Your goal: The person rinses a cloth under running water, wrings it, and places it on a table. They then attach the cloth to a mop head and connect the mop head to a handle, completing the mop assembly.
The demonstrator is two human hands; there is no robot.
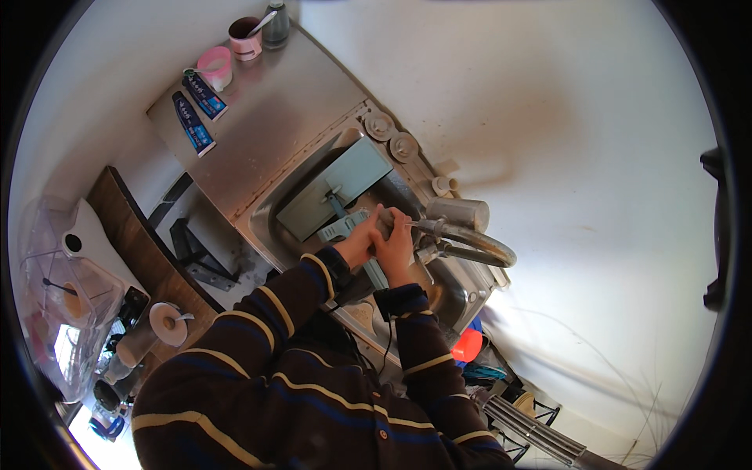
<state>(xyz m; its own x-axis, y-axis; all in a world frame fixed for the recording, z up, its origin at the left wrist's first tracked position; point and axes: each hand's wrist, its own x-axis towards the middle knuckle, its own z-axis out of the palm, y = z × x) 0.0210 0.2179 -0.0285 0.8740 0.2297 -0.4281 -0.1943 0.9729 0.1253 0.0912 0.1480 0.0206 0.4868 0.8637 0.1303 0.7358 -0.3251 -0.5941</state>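
My left hand [359, 244] and my right hand [394, 249] are pressed together over the metal sink [262, 223], beside the tap. Both are closed, fingers curled around a small grey-brown lump [385, 221], perhaps a cloth, mostly hidden between them. Leaning in the basin is a wide, flat, pale grey-green panel [356, 176] with a dark joint and a short shaft. A grey-green bracket [338, 225] lies at my left hand, and a bar of the same colour [376, 274] shows below my wrists. The curved tap [489, 247] reaches out to the right of my hands.
The steel counter [266, 110] holds two dark blue tubes [193, 125], a pink cup [215, 66], a pink mug [246, 41] with a spoon, and a glass jar [276, 27]. A wooden shelf [145, 227] stands left. Round lids [403, 146] line the wall edge.
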